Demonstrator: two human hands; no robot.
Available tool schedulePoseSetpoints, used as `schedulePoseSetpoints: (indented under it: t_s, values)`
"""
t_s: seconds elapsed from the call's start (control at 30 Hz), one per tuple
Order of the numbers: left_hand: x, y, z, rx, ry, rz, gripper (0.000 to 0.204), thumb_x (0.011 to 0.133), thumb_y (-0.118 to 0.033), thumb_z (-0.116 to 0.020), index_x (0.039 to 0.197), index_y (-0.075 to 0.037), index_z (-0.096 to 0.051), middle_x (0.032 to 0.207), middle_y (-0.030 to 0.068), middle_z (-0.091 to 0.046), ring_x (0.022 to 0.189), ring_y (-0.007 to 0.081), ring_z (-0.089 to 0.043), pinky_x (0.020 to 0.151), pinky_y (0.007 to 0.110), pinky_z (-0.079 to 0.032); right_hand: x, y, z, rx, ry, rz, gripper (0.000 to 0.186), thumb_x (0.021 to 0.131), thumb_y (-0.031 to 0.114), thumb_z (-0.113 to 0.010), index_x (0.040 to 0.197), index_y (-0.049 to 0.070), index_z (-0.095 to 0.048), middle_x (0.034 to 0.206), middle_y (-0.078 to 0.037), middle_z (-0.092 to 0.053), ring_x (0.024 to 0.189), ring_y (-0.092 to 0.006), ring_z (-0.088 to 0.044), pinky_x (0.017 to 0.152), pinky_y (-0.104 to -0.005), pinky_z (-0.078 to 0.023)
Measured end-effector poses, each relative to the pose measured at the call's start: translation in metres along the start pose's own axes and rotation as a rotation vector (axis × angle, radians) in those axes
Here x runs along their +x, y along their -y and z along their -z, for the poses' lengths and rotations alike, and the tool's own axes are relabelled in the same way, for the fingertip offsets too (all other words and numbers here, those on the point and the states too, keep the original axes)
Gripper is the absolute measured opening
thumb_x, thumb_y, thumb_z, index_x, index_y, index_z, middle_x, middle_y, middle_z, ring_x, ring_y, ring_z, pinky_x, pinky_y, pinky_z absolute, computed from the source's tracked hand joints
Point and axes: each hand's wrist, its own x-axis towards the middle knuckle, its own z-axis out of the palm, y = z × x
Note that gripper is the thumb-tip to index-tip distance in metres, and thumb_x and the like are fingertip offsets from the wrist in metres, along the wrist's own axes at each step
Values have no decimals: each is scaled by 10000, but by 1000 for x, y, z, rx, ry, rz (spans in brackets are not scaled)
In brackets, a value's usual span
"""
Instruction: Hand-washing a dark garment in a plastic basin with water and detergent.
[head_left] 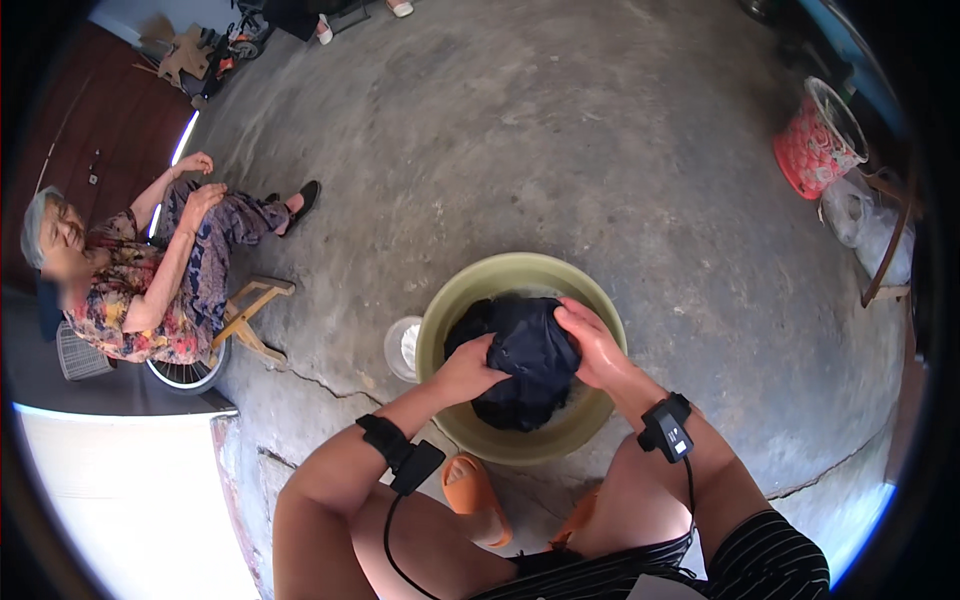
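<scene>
**On a grey concrete floor (620,170), a dark cloth (535,345) is lying bunched in an olive basin (490,275)**

The fingers of the left hand (468,368) are gripping the left side of the bundle, the thumb pressing on its near face and the fingertips partly hidden in the folds. The right hand (592,340) is curling around the bundle's upper right side; its fingers are closing on the cloth, though their undersides are not showing. Its skin is looking glossy, as if wet.

Between the hands, the cloth is rising in a rounded lump, while looser folds are spreading toward the basin's left and near walls. Pale patches, perhaps suds or water, are showing at its edges. The fabric is probably soft and limp, hardly fragile, but likely heavy and somewhat slippery if soaked. A thick gathered fold, held with both palms on opposite sides, is seeming the surest grip; a thin edge would probably be sagging or sliding away.

Just outside the basin's left rim, a clear dish (395,350) is holding something white. Black straps (385,440) are circling both forearms, and orange slippers (468,490) are resting near the basin's near rim. Farther left, another person (150,300) is sitting by a wooden stool (240,322); well to the right, a red patterned bin (812,145) is standing.
</scene>
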Motion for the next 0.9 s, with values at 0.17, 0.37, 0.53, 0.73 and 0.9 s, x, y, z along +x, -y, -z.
schedulePoseSetpoints:
  t_s: [0.17,0.37,0.53,0.73,0.9]
  values:
    - [8,-8,7,-477,-157,186,348,795,-164,-621,1079,23,-545,997,84,-624,881,191,-605,794,298,-467,19,-11,33,-214,37,152,421,905,367,-468,1209,77,-453,1159,-50,-494,1079,-162,-468,903,-325,-375]
    - [-3,-44,23,-1055,-211,377,410,850,-306,-587,1134,-21,-508,1001,75,-620,841,166,-626,699,276,-507,34,-28,32,-44,-25,-313,511,887,494,-426,1188,88,-505,1136,-54,-565,1038,-179,-532,907,-364,-406]
    - [-9,-19,16,-1106,-119,437,470,887,-414,-495,1181,-48,-476,1081,57,-593,925,174,-604,741,329,-501,30,-28,11,72,77,-321,560,869,530,-429,1170,68,-525,1142,-71,-575,1014,-190,-562,882,-357,-454]
    - [5,21,23,-528,-91,685,633,864,-591,-369,1220,-74,-458,1075,79,-574,923,208,-586,715,404,-504,29,-36,34,47,53,-304,433,824,340,-613,1128,43,-534,1084,-85,-593,991,-204,-578,901,-367,-452]
    - [30,31,47,-378,-171,774,633,869,-585,-343,1184,-55,-485,1073,105,-561,923,223,-577,667,418,-527,24,-32,77,217,-180,-295,355,829,317,-607,1092,86,-546,1021,-52,-610,937,-177,-586,840,-346,-468]
